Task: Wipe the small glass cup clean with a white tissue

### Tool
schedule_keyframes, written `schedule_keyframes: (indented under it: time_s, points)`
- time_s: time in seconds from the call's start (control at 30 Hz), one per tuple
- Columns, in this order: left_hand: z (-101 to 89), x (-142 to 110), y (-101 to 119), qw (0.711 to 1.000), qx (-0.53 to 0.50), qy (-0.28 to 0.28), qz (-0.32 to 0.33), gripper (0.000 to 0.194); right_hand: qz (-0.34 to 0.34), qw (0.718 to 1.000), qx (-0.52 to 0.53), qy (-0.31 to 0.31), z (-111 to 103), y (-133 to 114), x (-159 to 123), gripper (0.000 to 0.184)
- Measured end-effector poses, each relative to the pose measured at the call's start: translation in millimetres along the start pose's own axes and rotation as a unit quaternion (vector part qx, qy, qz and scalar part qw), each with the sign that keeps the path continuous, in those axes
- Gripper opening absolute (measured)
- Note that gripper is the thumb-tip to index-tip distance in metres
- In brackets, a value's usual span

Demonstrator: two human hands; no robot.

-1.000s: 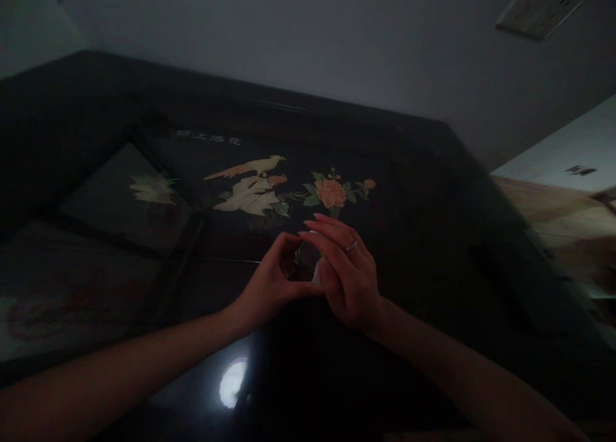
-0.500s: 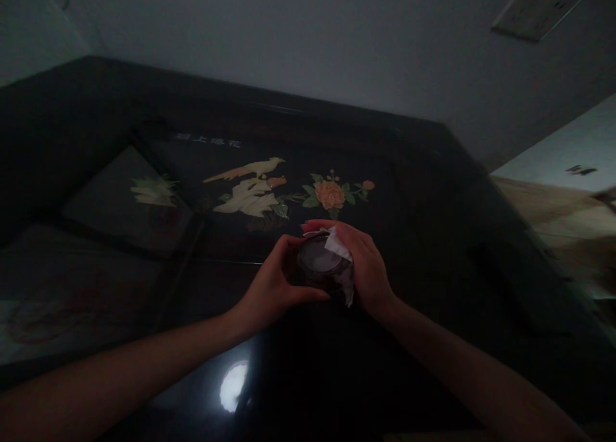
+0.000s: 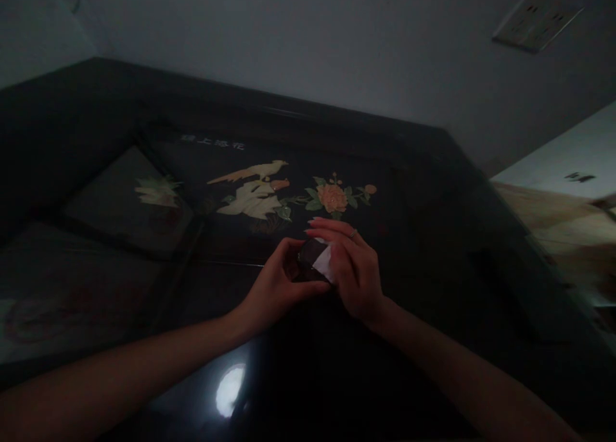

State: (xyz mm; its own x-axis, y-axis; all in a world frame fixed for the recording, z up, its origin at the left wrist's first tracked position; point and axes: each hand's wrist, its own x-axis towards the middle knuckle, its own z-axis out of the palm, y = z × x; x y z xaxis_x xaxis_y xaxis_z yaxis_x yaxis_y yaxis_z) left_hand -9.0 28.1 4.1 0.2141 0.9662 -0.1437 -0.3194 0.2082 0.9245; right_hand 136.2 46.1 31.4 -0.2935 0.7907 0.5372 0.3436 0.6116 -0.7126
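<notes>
Near the middle of the view, a small, round, dark container (image 3: 308, 257), perhaps a glass, is between my hands. My left hand (image 3: 276, 281) curves around its near and left side, thumb along the front. With bent fingers, my right hand (image 3: 353, 269) presses a white tissue (image 3: 323, 262) against its top and right side. A ring shows on one right finger. The dim light and my fingers hide most of the container, so its exact kind is unclear.
Beneath is a glossy black surface (image 3: 289, 378) with a bird-and-flower inlay (image 3: 332, 198) and white characters. A long dark object (image 3: 514, 288) lies to the right. A pale wall with a socket plate (image 3: 536, 22) rises behind.
My right hand has turned and shifted the tissue from the container's right rim across its top. My left hand keeps its hold, nearly still. The view has moved slightly.
</notes>
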Motion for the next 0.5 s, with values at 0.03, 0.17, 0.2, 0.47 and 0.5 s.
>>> schedule_keyframes:
  time_s: [0.03, 0.17, 0.2, 0.47, 0.5]
  points:
    - [0.2, -1, 1, 1.000, 0.002, -0.003, 0.001, 0.053, 0.054, 0.998, 0.044, 0.008, 0, 0, 1, 0.035]
    - [0.0, -3, 3, 1.000, 0.023, -0.011, 0.006, 0.055, 0.263, 0.939, 0.222, 0.008, -1, 2, 7, 0.036]
    - [-0.2, -3, 3, 1.000, 0.024, -0.016, 0.008, 0.055, 0.298, 0.918, 0.263, 0.003, -1, 3, 8, 0.036]
    - [-3.8, 0, 5, 0.997, -0.075, -0.024, -0.022, 0.063, 0.448, 0.777, 0.435, 0.082, -11, 19, 23, 0.030]
    - [-4.5, 0, 6, 0.995, -0.090, -0.022, -0.025, 0.065, 0.450, 0.777, 0.429, 0.100, -15, 21, 25, 0.030]
